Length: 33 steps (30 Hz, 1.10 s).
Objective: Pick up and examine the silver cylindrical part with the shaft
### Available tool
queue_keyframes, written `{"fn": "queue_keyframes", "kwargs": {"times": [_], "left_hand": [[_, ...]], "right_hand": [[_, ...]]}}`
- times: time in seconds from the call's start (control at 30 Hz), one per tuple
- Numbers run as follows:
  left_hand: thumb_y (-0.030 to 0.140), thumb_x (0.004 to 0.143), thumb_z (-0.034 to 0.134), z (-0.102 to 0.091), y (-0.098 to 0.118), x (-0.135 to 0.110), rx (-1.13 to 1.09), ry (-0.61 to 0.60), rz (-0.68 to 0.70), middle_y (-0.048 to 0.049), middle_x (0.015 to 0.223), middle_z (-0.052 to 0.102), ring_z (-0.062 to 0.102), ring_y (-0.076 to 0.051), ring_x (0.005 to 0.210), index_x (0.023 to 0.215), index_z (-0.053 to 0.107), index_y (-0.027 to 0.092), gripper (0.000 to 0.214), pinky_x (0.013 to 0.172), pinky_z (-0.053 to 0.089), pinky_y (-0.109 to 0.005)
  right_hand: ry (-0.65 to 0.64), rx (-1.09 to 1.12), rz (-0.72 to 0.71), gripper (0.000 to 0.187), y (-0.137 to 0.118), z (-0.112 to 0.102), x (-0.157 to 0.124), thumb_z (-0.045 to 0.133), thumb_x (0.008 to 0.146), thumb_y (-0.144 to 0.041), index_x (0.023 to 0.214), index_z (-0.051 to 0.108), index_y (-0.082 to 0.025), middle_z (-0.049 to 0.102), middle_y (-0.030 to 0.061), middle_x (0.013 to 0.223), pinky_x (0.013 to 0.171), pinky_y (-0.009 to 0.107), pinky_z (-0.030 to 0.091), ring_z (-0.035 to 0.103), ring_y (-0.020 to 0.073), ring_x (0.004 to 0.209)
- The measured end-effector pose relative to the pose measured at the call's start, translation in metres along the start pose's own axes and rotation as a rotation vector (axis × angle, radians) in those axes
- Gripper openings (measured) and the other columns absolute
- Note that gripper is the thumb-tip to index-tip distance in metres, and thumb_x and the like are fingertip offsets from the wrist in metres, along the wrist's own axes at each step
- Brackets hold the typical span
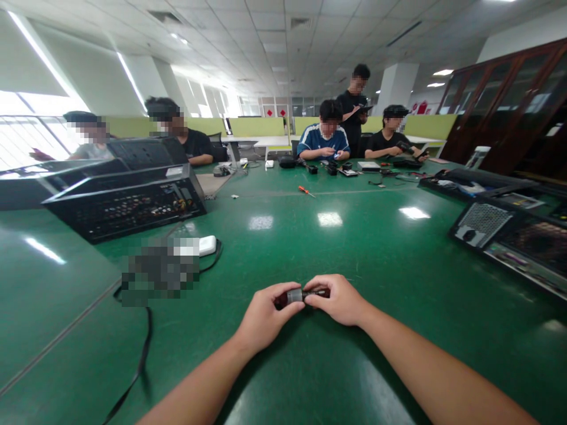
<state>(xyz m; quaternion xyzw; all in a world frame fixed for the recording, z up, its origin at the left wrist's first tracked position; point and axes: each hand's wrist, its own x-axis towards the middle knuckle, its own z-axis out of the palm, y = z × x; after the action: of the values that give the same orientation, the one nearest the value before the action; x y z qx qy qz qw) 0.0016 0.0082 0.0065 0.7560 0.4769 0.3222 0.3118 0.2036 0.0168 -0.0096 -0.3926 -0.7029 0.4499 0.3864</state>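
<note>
Just above the green table, a small dark cylindrical part with a grey band (295,296) lies sideways between my two hands. My left hand (264,313) has its thumb and fingers closed around the left end of the part. At the right end, my right hand (339,299) pinches the darker, narrower section. Both hands are close together, their fingertips almost meeting at the middle. My fingers cover much of the part, and its exact kind cannot be made out.
An open black computer case (128,203) stands at the left, with another open case (509,236) at the right. A white adapter (207,245), a black cable (146,348) and a blurred-out item lie left. An orange screwdriver (304,189) lies ahead. Several people work across the table.
</note>
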Motion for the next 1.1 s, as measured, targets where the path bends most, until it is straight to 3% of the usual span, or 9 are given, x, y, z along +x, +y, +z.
{"fn": "queue_keyframes", "kwargs": {"times": [0.77, 1.1], "left_hand": [[0.030, 0.077, 0.070, -0.0016, 0.0038, -0.0011, -0.003, -0.011, 0.002, -0.0029, 0.105, 0.073, 0.066, -0.023, 0.096, 0.107, 0.070, 0.023, 0.030, 0.089, 0.050, -0.033], [0.029, 0.078, 0.071, -0.0013, 0.0030, -0.0009, 0.007, 0.001, 0.009, -0.0007, 0.104, 0.073, 0.067, -0.022, 0.096, 0.106, 0.070, 0.025, 0.029, 0.087, 0.049, -0.030]], "right_hand": [[-0.013, -0.035, 0.025, 0.017, -0.0032, -0.0041, -0.0012, 0.065, 0.077, -0.021, 0.093, 0.070, -0.016, 0.071, 0.0034, 0.083, 0.068, 0.025, 0.050, 0.065, 0.0156, 0.073], [-0.013, -0.015, 0.038, 0.018, -0.0008, -0.0043, -0.0013, 0.065, 0.077, -0.021, 0.093, 0.070, -0.015, 0.071, 0.0037, 0.083, 0.068, 0.025, 0.050, 0.065, 0.0149, 0.072]]}}
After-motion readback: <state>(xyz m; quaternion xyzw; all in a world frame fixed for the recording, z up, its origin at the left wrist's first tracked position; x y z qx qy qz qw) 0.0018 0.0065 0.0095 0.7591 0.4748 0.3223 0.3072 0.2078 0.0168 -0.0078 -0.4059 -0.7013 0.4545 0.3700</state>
